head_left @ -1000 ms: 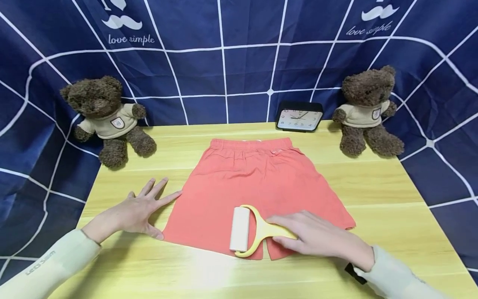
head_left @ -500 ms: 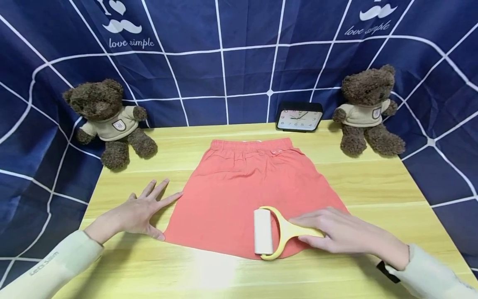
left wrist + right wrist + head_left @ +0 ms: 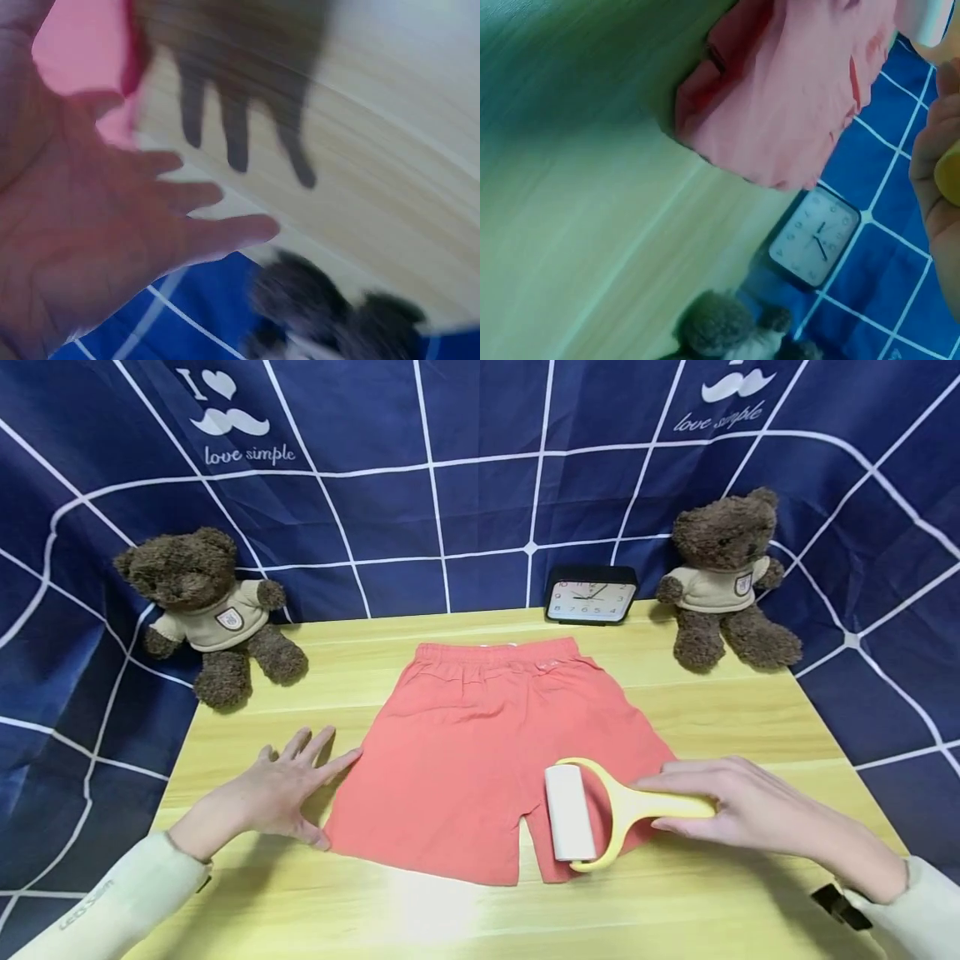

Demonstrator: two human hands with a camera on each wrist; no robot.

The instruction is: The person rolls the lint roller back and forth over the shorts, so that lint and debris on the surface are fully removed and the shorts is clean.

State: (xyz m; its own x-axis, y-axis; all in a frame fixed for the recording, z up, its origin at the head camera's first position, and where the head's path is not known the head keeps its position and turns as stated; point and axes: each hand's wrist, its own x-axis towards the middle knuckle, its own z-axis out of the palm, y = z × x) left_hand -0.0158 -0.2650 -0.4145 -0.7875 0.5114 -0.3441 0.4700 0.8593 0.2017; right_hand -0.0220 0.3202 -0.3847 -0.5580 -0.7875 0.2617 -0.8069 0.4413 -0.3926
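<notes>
Coral-red shorts (image 3: 465, 760) lie flat on the wooden table, waistband toward the back. My right hand (image 3: 742, 806) grips the yellow handle of a lint roller (image 3: 573, 814), whose white cylinder lies over the right leg near the hem. In the right wrist view, the curled fingers (image 3: 937, 142) wrap the yellow handle end (image 3: 949, 176) at the right edge. My left hand (image 3: 281, 793) is spread, with the thumb and index fingertip at the left edge of the shorts. The left wrist view shows its straight fingers (image 3: 225, 232) beside the pink cloth (image 3: 82, 45).
One teddy bear (image 3: 210, 618) sits at the back left, another (image 3: 723, 581) at the back right. A black-framed clock (image 3: 591, 596) stands behind the shorts. Navy cloth with white lines (image 3: 375, 527) hangs behind and at both sides of the wooden table (image 3: 360, 927).
My right hand has moved the lint roller rightward, from around the middle hem onto the right leg. The left hand stays at the left edge. The head view has shifted slightly.
</notes>
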